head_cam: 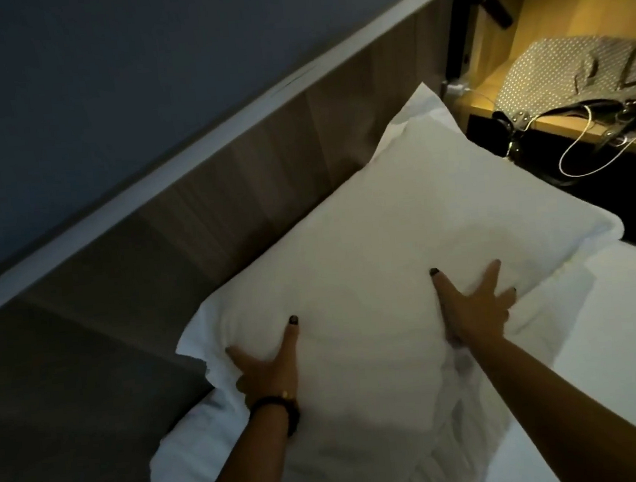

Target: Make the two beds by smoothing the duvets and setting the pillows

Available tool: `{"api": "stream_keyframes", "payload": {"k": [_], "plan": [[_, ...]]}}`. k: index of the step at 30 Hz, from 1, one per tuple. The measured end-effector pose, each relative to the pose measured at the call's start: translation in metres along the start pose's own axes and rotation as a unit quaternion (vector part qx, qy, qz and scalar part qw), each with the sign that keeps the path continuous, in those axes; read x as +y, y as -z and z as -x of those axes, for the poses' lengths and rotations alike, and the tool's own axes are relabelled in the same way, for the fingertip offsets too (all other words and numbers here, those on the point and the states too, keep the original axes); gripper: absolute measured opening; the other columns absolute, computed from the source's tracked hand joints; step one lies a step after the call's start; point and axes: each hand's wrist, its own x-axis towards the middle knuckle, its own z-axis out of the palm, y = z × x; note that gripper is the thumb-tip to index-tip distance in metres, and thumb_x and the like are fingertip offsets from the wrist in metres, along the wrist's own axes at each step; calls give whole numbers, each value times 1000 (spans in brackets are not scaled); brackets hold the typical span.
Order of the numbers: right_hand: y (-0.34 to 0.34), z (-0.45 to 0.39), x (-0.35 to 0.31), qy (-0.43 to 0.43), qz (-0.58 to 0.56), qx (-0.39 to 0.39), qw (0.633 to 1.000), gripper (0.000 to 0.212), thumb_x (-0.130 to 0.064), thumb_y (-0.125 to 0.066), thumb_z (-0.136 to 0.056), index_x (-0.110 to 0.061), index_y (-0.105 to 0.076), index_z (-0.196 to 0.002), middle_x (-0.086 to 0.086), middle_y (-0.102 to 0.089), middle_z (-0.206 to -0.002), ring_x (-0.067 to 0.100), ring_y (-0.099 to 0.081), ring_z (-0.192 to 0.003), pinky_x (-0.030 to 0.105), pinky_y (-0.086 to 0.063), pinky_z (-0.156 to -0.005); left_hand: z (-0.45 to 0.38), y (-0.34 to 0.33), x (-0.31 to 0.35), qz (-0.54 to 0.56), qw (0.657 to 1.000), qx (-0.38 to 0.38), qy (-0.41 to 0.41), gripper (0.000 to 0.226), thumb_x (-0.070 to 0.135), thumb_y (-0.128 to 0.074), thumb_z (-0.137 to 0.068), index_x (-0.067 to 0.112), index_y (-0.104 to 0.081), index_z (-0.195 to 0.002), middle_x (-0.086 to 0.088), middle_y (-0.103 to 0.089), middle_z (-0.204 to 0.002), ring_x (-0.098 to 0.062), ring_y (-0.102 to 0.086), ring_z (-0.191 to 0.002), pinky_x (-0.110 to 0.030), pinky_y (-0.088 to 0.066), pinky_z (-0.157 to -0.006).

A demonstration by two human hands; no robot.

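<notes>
Both our hands lie on the white pillow [366, 244]: our left hand [265, 364] spread at its near left corner, thumb out on top, and our right hand [472, 304] flat with fingers splayed nearer its right edge. Neither grasps anything. Beyond our fingertips the pillow reaches the wooden headboard [225, 164]; under our wrists lies the white duvet [608, 369].

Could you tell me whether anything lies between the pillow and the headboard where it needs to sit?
Nothing visible does. Both hands, left and right, press on the pillow, whose far edge already meets the headboard.
</notes>
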Motion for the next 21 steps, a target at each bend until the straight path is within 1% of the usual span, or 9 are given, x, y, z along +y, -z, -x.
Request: {"api": "stream_keyframes", "payload": {"k": [5, 7, 10, 13, 15, 17, 18, 19, 21], "plan": [[4, -1, -15, 93, 37, 47, 994, 89, -63, -63, -78, -38, -16, -150, 7, 2, -160, 41, -12, -143, 56, -24, -110, 19, -1, -9, 31, 998, -5, -58, 110, 62, -70, -70, 36, 1, -150, -11, -22, -153, -37, -36, -132, -48, -36, -103], [3, 1, -4, 87, 60, 34, 994, 87, -63, -60, -80, -38, -15, -150, 9, 3, -160, 43, -13, -142, 58, -26, -109, 20, -3, -22, 22, 999, -9, -37, 111, 64, -68, -71, 37, 5, -150, -13, -18, -155, -37, -34, -133, -50, -35, -104], [-6, 9, 12, 99, 96, 20, 990, 86, -65, -50, -85, -37, -5, -152, 10, 9, -160, 43, -8, -143, 60, -22, -110, 11, -5, -34, 4, 999, 0, -35, 111, 68, -62, -73, 32, 10, -150, -14, -13, -156, -38, -30, -135, -54, -32, -107], [-10, 24, 17, 119, 143, 32, 982, 79, -58, -42, -92, -27, -3, -154, 14, 9, -160, 41, -1, -145, 58, -15, -115, 7, -3, -39, -6, 999, -9, -52, 111, 68, -60, -75, 27, 10, -151, -13, -11, -156, -37, -25, -138, -53, -29, -110], [-9, 40, 20, 154, 209, 41, 965, 75, -53, -37, -96, -18, -5, -154, 16, 5, -160, 37, 0, -146, 54, -10, -118, 5, 4, -41, -12, 995, -26, -93, 109, 65, -61, -77, 21, 6, -152, -10, -11, -156, -35, -22, -140, -51, -27, -112], [-9, 67, 25, 234, 261, 32, 936, 72, -52, -33, -98, -13, -9, -153, 17, 1, -160, 34, -3, -147, 52, -11, -118, 1, 15, -48, -25, 988, -48, -146, 102, 59, -59, -82, 16, 1, -153, -8, -10, -158, -31, -17, -143, -48, -22, -116], [-10, 84, 28, 278, 287, 12, 916, 73, -56, -28, -97, -12, -11, -153, 17, -1, -160, 33, -4, -147, 52, -12, -118, -1, 22, -53, -38, 982, -63, -174, 96, 56, -56, -86, 15, -1, -153, -7, -9, -159, -29, -14, -145, -45, -20, -117], [-12, 104, 31, 319, 314, -9, 894, 80, -65, -17, -92, -12, -11, -153, 15, 0, -160, 32, -4, -148, 50, -11, -117, -1, 33, -60, -56, 977, -71, -195, 89, 53, -52, -89, 15, -2, -153, -7, -7, -160, -26, -11, -146, -43, -17, -118], [-19, 145, 39, 372, 370, -50, 850, 106, -81, 14, -72, -16, -4, -154, 7, 10, -160, 27, 3, -149, 44, -4, -118, -1, 57, -75, -86, 961, -101, -242, 78, 48, -44, -95, 15, -2, -153, -4, -3, -160, -20, -4, -147, -38, -13, -119]]}}
